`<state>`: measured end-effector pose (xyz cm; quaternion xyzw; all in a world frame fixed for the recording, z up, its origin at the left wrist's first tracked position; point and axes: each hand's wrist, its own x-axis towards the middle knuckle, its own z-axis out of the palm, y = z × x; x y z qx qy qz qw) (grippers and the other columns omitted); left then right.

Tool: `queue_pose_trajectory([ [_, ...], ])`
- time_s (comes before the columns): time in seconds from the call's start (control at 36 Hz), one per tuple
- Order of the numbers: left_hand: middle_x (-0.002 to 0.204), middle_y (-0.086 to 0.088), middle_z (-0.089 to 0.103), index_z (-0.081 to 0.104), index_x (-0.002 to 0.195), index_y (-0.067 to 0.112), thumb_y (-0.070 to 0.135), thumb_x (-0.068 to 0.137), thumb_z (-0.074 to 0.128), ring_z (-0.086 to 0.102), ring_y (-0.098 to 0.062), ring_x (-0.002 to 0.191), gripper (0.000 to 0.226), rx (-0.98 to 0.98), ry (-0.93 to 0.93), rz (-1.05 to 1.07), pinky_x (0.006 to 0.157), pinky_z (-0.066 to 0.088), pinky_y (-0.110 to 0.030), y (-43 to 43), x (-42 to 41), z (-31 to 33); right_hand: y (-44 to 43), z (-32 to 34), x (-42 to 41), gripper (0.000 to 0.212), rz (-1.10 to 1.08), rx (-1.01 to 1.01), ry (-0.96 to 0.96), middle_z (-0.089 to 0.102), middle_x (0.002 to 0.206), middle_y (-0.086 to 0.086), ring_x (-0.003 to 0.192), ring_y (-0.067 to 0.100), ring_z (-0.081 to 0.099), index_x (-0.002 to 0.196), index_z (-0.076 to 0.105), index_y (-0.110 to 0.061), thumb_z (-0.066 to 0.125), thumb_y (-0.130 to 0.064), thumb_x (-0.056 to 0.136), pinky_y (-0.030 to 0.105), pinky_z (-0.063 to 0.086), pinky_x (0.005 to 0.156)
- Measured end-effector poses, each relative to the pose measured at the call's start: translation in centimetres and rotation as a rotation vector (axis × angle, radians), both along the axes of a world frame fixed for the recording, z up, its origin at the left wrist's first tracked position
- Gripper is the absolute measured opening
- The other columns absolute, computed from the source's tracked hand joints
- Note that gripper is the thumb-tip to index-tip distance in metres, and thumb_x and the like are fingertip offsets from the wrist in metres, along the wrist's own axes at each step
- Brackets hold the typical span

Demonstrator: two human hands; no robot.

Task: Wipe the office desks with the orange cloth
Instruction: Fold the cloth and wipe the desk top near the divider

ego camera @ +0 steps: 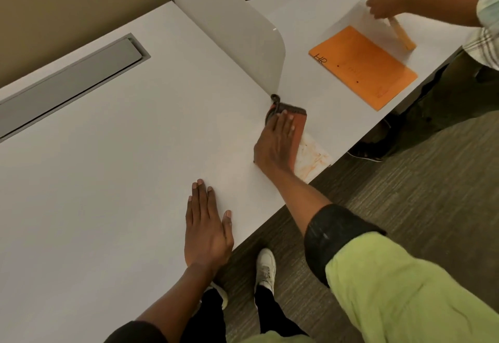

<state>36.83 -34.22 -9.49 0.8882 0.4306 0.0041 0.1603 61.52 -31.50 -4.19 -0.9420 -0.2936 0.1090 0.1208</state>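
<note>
The white office desk (108, 175) fills the left and middle of the head view. My right hand (274, 143) presses flat on the folded orange cloth (299, 124), which has a dark edge and lies near the foot of the white divider panel (243, 35). An orange-stained smear (312, 159) marks the desk just beside the cloth, near the front edge. My left hand (206, 229) rests flat on the desk, fingers together, holding nothing.
A grey cable hatch (67, 83) is set into the desk at left. Beyond the divider, on the neighbouring desk, lies an orange folder (364, 70). Another person's hand (386, 0) holds a wooden ruler (399, 32) there. Dark carpet (405, 175) lies below.
</note>
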Motion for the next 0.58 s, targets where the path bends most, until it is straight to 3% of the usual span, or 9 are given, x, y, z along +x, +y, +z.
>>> queue_pose_trajectory([
  [0.19, 0.184, -0.004, -0.016, 0.002, 0.175, 0.011, 0.046, 0.115, 0.027, -0.013, -0.020, 0.171, 0.074, -0.001, -0.025, -0.001, 0.136, -0.011, -0.033, 0.1, -0.1, -0.5, -6.2, -1.2, -10.3, 0.085, 0.186, 0.066, 0.063, -0.009, 0.174, 0.023, 0.163, 0.036, -0.009, 0.166, -0.001, 0.000, 0.052, -0.010, 0.100, 0.050, 0.005, 0.133],
  [0.28, 0.184, -0.005, -0.014, 0.002, 0.175, 0.010, 0.045, 0.115, 0.027, -0.012, -0.021, 0.171, 0.074, 0.015, -0.022, -0.010, 0.136, -0.009, -0.035, 0.1, -0.2, -0.6, -6.6, -1.2, -8.3, 0.088, 0.212, 0.012, 0.015, -0.005, 0.174, 0.023, 0.163, 0.035, -0.005, 0.166, 0.001, -0.001, 0.055, -0.011, 0.098, 0.049, 0.008, 0.133],
  [0.44, 0.184, -0.005, -0.013, 0.005, 0.175, 0.010, 0.045, 0.115, 0.026, -0.014, -0.019, 0.171, 0.073, 0.009, -0.025, -0.006, 0.136, -0.009, -0.035, 0.0, -0.1, -0.3, -2.2, 0.3, 0.0, 0.078, 0.057, -0.090, -0.076, 0.003, 0.174, 0.026, 0.163, 0.039, 0.002, 0.165, 0.006, 0.003, 0.049, -0.015, 0.102, 0.050, 0.005, 0.133],
  [0.58, 0.184, -0.006, -0.013, 0.003, 0.175, 0.009, 0.044, 0.115, 0.026, -0.013, -0.020, 0.171, 0.073, 0.016, -0.022, -0.004, 0.137, -0.006, -0.037, -0.1, -0.2, -0.4, -1.9, -0.2, -2.0, 0.074, 0.048, -0.044, -0.071, -0.001, 0.174, 0.026, 0.163, 0.038, -0.001, 0.165, 0.001, 0.003, 0.043, -0.011, 0.105, 0.050, 0.004, 0.133],
])
